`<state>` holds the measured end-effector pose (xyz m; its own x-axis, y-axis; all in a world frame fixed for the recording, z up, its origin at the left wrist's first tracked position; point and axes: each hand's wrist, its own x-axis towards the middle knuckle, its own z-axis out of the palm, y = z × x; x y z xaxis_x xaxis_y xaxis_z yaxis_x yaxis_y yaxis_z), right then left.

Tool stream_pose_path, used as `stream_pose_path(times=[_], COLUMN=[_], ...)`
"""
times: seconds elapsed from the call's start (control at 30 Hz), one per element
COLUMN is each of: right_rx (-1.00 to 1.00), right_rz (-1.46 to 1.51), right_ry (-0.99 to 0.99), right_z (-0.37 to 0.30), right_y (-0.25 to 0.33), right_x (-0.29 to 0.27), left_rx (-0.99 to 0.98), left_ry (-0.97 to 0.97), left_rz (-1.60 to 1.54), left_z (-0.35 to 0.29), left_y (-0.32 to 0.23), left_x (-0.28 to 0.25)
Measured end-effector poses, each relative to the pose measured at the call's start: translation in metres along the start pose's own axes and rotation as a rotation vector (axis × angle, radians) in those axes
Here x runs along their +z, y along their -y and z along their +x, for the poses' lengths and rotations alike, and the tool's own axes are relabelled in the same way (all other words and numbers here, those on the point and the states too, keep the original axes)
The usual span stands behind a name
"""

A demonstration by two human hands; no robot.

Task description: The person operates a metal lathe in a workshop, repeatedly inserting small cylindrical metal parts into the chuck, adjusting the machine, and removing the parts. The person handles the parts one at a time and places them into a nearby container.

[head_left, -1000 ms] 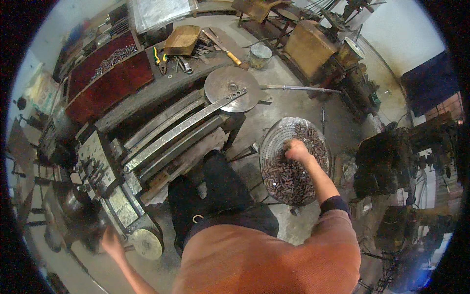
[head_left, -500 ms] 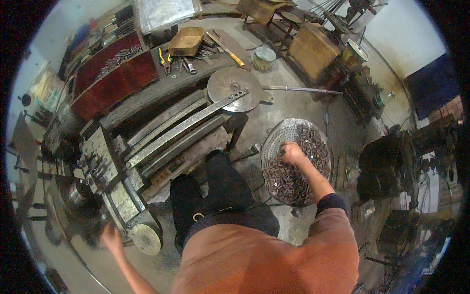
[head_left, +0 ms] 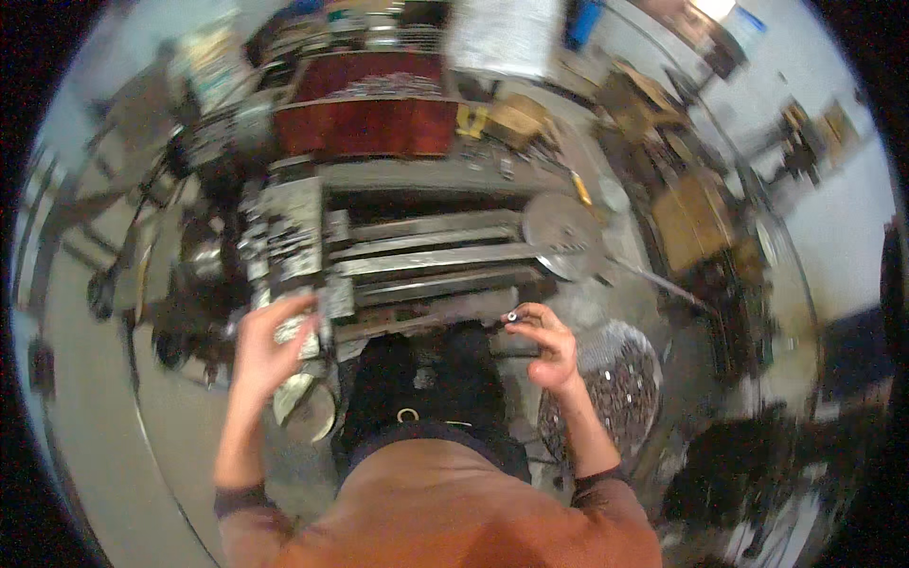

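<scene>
My right hand (head_left: 551,352) is raised in front of my lap, thumb and fingers pinched on a short metal tube (head_left: 512,317) with a hole in its end. My left hand (head_left: 268,352) hovers by the near end of the machine's metal block (head_left: 292,222), thumb and fingers apart, blurred by motion, with nothing visible in it. Several small dark parts sit on that block. Beside my right forearm stands a round perforated tray (head_left: 611,346) heaped with short brown metal pieces, partly hidden by the arm.
Long steel rails (head_left: 436,256) run from the block to a round metal disc (head_left: 561,227) with a rod sticking out rightward. Behind are a red bin (head_left: 369,130) of small parts, a tan box (head_left: 519,120) and loose tools. Dark equipment (head_left: 729,473) crowds the lower right.
My right hand has come out of the tray, up and left, with a metal tube. My left hand has risen from beside the machine's lower end. The view has turned leftward.
</scene>
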<state>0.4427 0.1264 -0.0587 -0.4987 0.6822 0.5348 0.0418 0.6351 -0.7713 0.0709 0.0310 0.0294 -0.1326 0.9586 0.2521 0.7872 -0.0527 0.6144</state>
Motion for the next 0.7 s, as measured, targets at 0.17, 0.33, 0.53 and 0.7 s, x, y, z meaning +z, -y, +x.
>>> stream_pose_path(times=[0.17,0.33,0.53,0.7], right_rx=[-0.153,-0.243,-0.359,-0.443], right_rz=[-0.014,-0.145,-0.092,-0.062], right_ry=[0.244,0.369,0.675,0.816], right_z=[0.069,0.094,0.143,0.193], right_y=[0.045,0.057,0.072,0.095], right_x=[0.061,0.084,0.109,0.154], left_rx=[0.267,0.286,0.228,0.116], left_ry=[0.145,0.04,0.059,0.089], left_rz=[-0.087,-0.231,-0.359,-0.371], left_z=[0.018,0.012,-0.002,-0.013], left_y=[-0.047,-0.029,0.001,0.034], left_x=[0.05,0.058,0.033,-0.01])
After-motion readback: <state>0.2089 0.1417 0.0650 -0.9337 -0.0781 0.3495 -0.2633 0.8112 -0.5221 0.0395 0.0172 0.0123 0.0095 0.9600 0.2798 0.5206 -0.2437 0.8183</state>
